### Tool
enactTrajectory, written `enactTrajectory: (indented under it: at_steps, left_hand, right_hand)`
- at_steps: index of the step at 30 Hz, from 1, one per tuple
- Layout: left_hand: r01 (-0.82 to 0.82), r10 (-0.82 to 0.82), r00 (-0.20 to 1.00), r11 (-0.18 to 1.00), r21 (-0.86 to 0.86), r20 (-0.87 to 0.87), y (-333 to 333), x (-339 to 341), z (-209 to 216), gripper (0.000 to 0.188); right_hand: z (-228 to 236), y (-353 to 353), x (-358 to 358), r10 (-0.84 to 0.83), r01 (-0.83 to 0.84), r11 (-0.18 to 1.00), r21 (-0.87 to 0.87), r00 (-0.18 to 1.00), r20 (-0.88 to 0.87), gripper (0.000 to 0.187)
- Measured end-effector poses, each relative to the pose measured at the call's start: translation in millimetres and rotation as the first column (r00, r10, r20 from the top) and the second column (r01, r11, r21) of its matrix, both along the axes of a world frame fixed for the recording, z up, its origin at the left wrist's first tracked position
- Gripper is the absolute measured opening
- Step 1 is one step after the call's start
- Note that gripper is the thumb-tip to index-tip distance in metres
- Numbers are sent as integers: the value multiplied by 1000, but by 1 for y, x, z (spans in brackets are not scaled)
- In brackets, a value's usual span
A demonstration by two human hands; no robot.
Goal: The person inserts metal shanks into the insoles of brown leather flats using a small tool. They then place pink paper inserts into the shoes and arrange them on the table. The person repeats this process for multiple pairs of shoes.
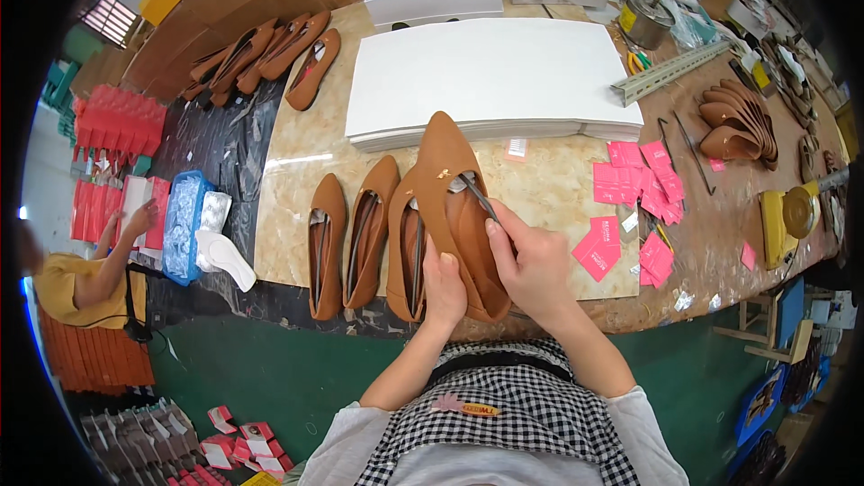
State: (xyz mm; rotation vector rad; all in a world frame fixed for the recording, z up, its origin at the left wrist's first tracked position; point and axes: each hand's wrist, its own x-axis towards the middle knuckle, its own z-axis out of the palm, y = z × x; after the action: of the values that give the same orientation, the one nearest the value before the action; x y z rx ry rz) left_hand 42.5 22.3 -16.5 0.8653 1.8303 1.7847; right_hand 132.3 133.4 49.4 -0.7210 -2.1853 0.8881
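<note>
A brown pointed flat shoe (441, 151) with a small gold ornament is held over the table's front edge, toe pointing away. My left hand (444, 286) is closed around its left side near the heel. My right hand (538, 261) pinches a thin dark shoe-support strip (479, 196), whose far end reaches into the toe. Crumpled paper shows at the toe opening. Just left, partly covered by the held shoe, stands another brown flat (402, 272). Beside it are two more brown flats (371, 207) (328, 216), each with a dark strip inside.
A stack of white sheets (486, 72) lies beyond my hands. Pink cards (621, 184), a hooked metal rod (693, 155) and nested brown uppers (738, 121) are on the right. More flats (270, 54) stand back left. A co-worker (81, 292) handles red boxes beside a blue basket (184, 229).
</note>
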Motion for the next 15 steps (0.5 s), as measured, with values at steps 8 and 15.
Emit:
enactTrajectory:
  at_steps: [8,15]
  left_hand:
    - [-13,19,996,998,67,-88,6,6,-8,75]
    - [-48,39,996,992,116,78,12,17,-1,61]
  right_hand:
    - [-32,-25,-8,-69,47,989,142,986,155,31]
    - [-26,-17,-10,-34,23,997,72,987,159,35]
